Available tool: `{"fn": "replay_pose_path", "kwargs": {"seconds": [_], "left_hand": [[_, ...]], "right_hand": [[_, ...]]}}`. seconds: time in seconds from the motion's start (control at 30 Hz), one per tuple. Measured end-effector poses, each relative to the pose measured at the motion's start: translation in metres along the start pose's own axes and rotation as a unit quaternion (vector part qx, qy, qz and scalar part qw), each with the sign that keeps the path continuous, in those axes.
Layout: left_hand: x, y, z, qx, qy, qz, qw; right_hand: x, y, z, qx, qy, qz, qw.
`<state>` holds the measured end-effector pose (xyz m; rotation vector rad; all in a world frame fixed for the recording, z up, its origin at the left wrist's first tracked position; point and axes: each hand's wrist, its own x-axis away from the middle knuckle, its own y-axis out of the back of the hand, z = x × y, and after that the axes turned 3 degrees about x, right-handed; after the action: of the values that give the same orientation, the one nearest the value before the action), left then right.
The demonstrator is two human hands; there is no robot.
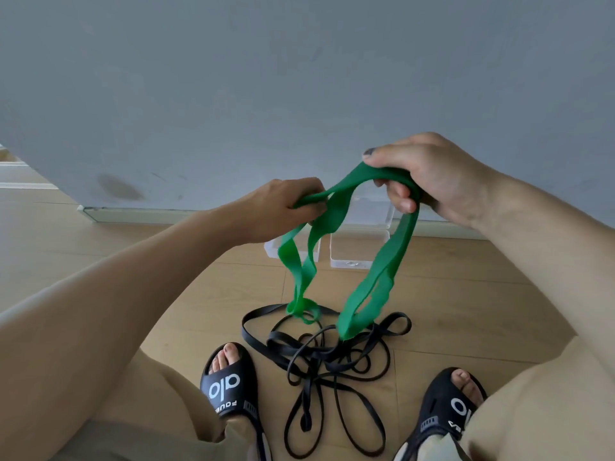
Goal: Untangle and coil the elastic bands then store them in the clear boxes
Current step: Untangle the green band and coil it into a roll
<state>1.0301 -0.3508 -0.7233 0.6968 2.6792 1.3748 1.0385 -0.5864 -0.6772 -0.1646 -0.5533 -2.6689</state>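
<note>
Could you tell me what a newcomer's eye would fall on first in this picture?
First, the bright green band, held up mid-frame between the left hand and the right hand, its loops hanging down. Below it, a tangle of black bands lies on the wooden floor between two black sandals.

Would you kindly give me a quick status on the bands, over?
Left hand and right hand both grip green band, lifted. Its lower loops touch the tangled black bands on floor. Clear boxes behind, nothing stored.

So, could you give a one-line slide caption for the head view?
Both hands, left and right, lift a wide green elastic band above tangled thin black elastic bands on the floor.
</note>
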Motion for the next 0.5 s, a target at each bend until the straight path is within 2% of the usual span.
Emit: {"fn": "replay_pose_path", "kwargs": {"seconds": [0.4,0.5], "left_hand": [[-0.004,-0.025,-0.015,-0.031,-0.012,-0.024,0.999],[-0.001,-0.027,-0.021,0.013,0.004,-0.006,1.000]], "right_hand": [[0.001,-0.016,0.001,-0.073,-0.010,0.071,0.995],[0.001,-0.015,0.000,-0.080,-0.007,0.099,0.992]]}}
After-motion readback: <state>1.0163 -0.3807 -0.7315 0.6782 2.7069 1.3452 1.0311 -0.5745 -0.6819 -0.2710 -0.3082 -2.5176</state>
